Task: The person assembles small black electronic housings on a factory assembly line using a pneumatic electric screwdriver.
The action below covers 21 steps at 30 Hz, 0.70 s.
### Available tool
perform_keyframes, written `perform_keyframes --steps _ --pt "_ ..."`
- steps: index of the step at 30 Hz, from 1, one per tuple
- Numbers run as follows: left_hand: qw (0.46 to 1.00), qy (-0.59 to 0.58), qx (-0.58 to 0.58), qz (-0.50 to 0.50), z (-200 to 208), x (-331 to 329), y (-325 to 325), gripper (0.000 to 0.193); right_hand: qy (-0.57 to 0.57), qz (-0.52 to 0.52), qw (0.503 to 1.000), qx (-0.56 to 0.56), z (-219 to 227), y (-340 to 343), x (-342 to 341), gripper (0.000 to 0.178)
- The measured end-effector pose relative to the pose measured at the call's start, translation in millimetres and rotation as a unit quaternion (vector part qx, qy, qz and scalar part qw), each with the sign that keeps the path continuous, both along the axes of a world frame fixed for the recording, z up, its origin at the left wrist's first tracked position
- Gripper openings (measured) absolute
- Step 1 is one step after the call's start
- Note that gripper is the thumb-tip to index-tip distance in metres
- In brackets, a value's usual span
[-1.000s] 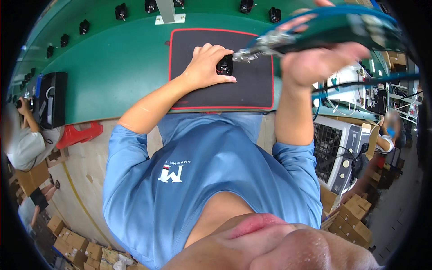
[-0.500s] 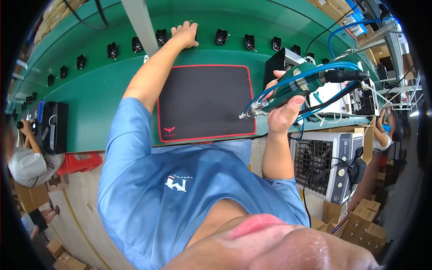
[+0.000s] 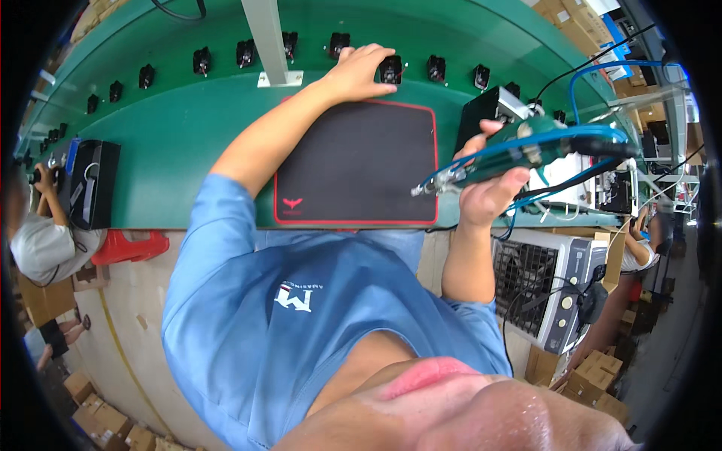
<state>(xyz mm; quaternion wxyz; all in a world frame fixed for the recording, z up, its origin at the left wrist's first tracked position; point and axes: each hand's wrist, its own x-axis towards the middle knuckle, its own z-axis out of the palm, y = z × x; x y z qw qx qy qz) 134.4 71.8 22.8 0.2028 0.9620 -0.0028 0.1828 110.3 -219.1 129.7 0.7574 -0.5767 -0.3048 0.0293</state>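
Observation:
My left hand [image 3: 362,74] reaches to the far side of the bench, fingers apart. Its thumb and fingertips are on either side of a small black part [image 3: 391,70] with a thin wire; whether they touch it I cannot tell. Just left of the fingers sits another black part [image 3: 340,43]. In my right hand [image 3: 492,197] is a green power screwdriver [image 3: 500,159] with blue tubing [image 3: 556,137], gripped around its body. The tool's tip points left, over the right edge of a black mat [image 3: 353,165] with red edging.
More black parts [image 3: 201,62] stand in a row along the green bench [image 3: 180,150]. A metal post [image 3: 268,45] rises left of my left hand. Behind the screwdriver is a black box [image 3: 481,113]. A grey fan unit [image 3: 541,282] stands at lower right; a co-worker [image 3: 53,248] sits left.
My left hand has moved right, away from one black part, to the neighbouring one, with its fingers spreading. The right hand still grips the screwdriver. The whole view has shifted slightly.

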Motion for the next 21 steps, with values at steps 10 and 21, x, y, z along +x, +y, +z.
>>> perform_keyframes --steps 10,21 --pt "0.987 0.036 -0.133 -0.084 -16 -152 -66 0.082 -0.121 0.045 0.983 0.131 35 90 10 0.090" --pt "0.987 -0.041 -0.153 -0.036 -26 -149 -81 0.080 -0.022 0.002 0.988 0.151 12 98 -33 0.080"
